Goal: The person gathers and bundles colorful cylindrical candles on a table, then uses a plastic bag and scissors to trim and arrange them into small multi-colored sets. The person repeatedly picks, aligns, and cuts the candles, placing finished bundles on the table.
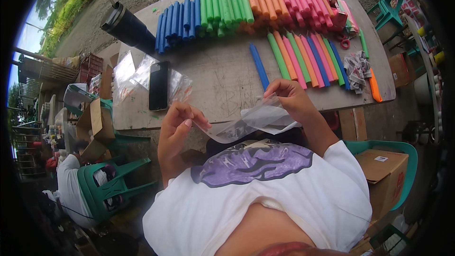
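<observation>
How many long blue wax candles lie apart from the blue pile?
3: one long blue candle by itself beyond the right hand; a second near the middle of the mixed-colour candle row; a third at that row's right end. Others may be hidden.

Bare worktop [218,73] opens a lane between the phone [159,86] and the lone blue candle [259,66] — stacked candles [216,5] close its far end. The candle row [310,61] blocks the right — the held plastic bag [232,131] crosses the near edge.
</observation>
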The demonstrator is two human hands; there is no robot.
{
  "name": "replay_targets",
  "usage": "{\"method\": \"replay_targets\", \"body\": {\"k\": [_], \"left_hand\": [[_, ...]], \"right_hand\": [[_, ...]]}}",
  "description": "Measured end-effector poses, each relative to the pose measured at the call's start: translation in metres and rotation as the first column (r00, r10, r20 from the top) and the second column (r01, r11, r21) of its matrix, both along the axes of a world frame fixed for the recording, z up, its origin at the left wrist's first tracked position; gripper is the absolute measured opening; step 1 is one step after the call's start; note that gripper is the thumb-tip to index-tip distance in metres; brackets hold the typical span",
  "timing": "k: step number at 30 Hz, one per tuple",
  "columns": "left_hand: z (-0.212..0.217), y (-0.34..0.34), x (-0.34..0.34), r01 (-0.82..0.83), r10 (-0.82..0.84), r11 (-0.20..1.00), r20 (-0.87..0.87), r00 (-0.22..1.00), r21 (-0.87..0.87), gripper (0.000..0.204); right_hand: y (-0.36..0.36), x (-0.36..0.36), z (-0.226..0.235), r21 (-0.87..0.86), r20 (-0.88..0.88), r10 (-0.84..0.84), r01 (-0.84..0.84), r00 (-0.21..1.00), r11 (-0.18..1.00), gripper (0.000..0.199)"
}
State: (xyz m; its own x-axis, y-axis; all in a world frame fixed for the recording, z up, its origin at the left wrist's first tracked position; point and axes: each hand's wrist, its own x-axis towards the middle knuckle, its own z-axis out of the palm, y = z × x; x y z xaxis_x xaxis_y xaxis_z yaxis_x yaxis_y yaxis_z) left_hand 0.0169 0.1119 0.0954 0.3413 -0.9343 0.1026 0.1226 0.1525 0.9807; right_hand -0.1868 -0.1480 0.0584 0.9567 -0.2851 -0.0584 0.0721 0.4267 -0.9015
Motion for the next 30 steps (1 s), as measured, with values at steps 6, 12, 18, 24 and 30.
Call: {"method": "replay_targets", "body": {"k": [6,12,18,24,30], "left_hand": [[0.017,-0.022,-0.008,-0.122,0.164,0.985,0.472,0.866,-0.119,0.061],[0.013,-0.048,-0.031,0.006,-0.006,1.0,0.743,0.67,0.003,0.034],[0.007,-0.05,-0.041,-0.088,0.026,0.994,0.631,0.775,0.067,0.022],[0.006,-0.054,-0.034,0.003,0.059,0.997,0.851,0.522,-0.071,0.021],[0.019,-0.052,-0.032,0.402,-0.231,0.898,0.587,0.776,-0.178,0.019]], "right_hand": [[0.017,0.005,0.015,-0.777,0.051,0.017,0.029,0.999,0.629,0.015],[0.039,0.015,0.021,-0.829,0.199,0.125,0.099,0.972,0.551,0.014],[0.037,0.011,0.022,-0.811,0.209,0.104,0.112,0.972,0.575,0.014],[0.034,0.01,0.022,-0.844,0.241,0.094,0.161,0.966,0.511,0.015],[0.038,0.009,0.017,-0.8,0.275,0.183,0.118,0.944,0.589,0.015]]}}
